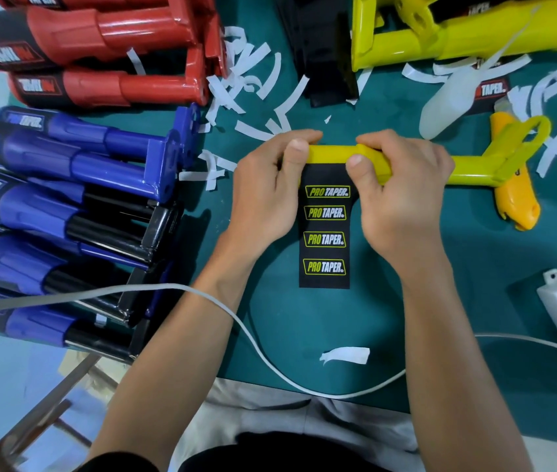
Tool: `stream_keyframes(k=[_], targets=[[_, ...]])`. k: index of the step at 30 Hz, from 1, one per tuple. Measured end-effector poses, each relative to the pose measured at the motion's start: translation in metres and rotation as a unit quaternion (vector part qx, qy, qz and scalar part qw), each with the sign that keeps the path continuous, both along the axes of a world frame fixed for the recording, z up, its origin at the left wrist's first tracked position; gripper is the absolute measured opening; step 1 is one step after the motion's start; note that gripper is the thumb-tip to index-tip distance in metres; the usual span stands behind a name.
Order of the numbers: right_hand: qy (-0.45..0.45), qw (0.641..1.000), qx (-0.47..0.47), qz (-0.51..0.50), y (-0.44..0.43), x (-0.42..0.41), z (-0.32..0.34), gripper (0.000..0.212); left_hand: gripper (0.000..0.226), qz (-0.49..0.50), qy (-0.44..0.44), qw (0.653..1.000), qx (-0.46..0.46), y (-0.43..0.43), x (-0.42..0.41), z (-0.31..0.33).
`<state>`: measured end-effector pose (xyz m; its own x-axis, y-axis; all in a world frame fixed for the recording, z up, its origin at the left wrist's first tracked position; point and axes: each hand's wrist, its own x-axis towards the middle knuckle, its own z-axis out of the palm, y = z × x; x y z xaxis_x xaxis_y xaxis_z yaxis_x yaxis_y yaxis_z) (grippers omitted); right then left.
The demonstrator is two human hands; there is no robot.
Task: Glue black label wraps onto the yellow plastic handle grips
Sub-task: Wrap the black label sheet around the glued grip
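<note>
Label (325, 229), a black strip printed with four logos, is lying flat on the green mat (457, 267), its long axis running from the yellow grip (331, 154) straight back toward the person. Its far edge is meeting the grip, whose own axis is running left to right, square to the strip. The left hand (267, 195) is curling round the grip's left end and the right hand (403, 192) is gripping it just right of the strip. Rolling the grip toward the body is looking like the way to wind the strip on. Blue grips (66, 185) are lying stacked to the left, white paper scraps (253, 73) beyond.
</note>
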<state>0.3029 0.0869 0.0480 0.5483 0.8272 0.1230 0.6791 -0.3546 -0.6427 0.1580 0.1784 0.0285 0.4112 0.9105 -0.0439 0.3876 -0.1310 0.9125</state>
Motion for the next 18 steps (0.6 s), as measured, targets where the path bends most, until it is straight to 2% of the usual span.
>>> stream_keyframes(k=[4,7,9,11,12,14,16,18], targets=[[0.004,1.0,-0.008,0.015,-0.003,0.003,0.001,0.033,0.028,0.0,0.007,1.0,-0.015,0.0,0.002,0.002],[0.046,0.998,0.034,0.01,-0.007,0.005,0.008,0.03,0.034,-0.006,-0.008,1.0,-0.027,0.003,0.0,0.004],[0.086,0.986,0.122,-0.075,-0.018,0.014,0.016,0.025,0.038,-0.024,-0.028,0.996,-0.085,0.006,-0.003,0.009],[0.032,0.964,0.163,-0.209,-0.04,0.032,0.021,0.02,0.047,-0.054,-0.024,0.991,-0.117,0.007,-0.006,0.012],[0.001,0.955,0.141,-0.262,-0.052,0.041,0.022,0.02,0.055,-0.066,-0.009,0.992,-0.108,0.007,-0.008,0.011],[-0.033,0.953,0.03,-0.299,-0.073,0.058,0.021,0.029,0.062,-0.085,0.023,0.993,-0.076,0.006,-0.008,0.01],[-0.048,0.96,-0.086,-0.263,-0.083,0.07,0.015,0.042,0.065,-0.092,0.037,0.994,-0.053,0.006,-0.007,0.009],[-0.053,0.963,-0.138,-0.225,-0.079,0.077,0.01,0.05,0.073,-0.087,0.045,0.994,-0.046,0.007,-0.006,0.007]])
